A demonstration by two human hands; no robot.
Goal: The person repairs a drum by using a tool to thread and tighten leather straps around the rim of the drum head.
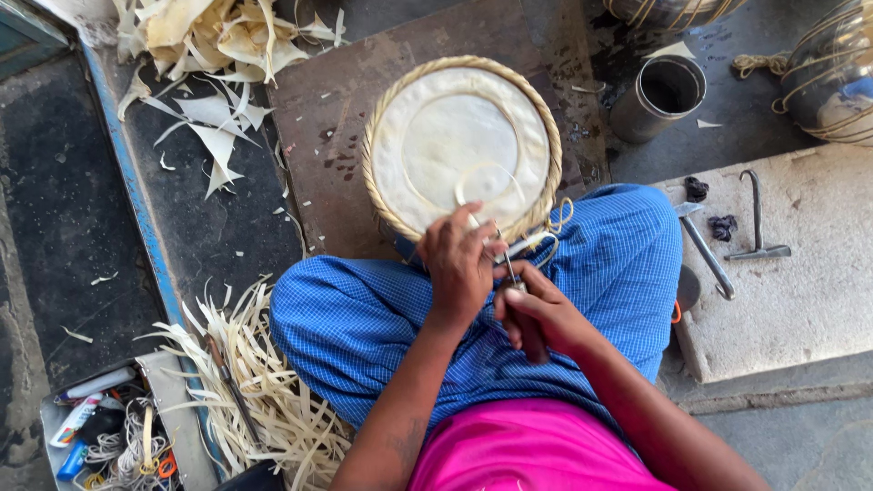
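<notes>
- Pink shirt (527, 450) fills the bottom edge, with blue checked cloth (382, 318) over the knees.
- Left hand (459, 264) pinches a pale strip at the near rim of the round woven tray (459, 141) — cream face, braided straw border — lying on a brown board (336, 109).
- Right hand (536, 314) is closed round a thin metal tool (506, 264); its handle is hidden in the fist.
- Strip's path under the fingers is hard to make out.
</notes>
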